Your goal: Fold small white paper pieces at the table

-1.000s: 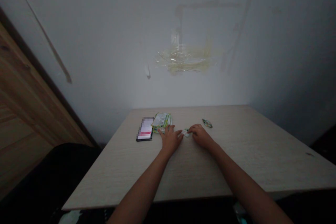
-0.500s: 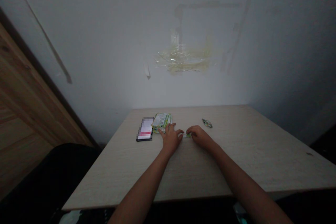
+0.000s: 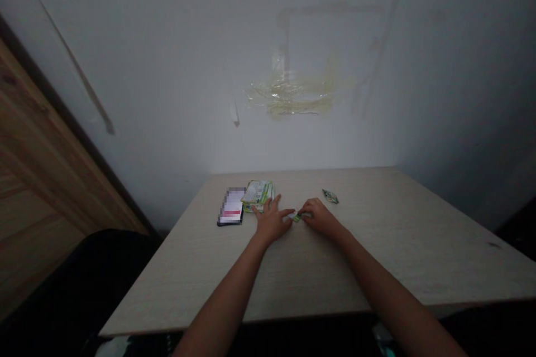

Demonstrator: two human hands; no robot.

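Note:
Between my hands, a small green and white wrapper (image 3: 297, 218) lies low over the table. My right hand (image 3: 320, 217) is closed on its right end, fingertips pinched together. Spread fingers show on my left hand (image 3: 271, 224); its index fingertip reaches the wrapper's left end, while other fingertips rest by the near edge of a stack of flat green and white packets (image 3: 258, 192). Part of the wrapper is hidden by the fingers. Behind my right hand lies a small folded green wrapper (image 3: 330, 196).
A phone (image 3: 231, 206) with a lit, blurred screen lies left of the stack. The pale wooden table (image 3: 310, 273) meets a wall (image 3: 176, 67) bearing peeling tape (image 3: 293, 97). A dark shape (image 3: 84, 273) and wooden panel (image 3: 37, 167) stand at the left.
The wrapper between my hands has tilted and shifted slightly left with my right fingertips. My left fingers are spread a little wider. The phone and stack have stayed put.

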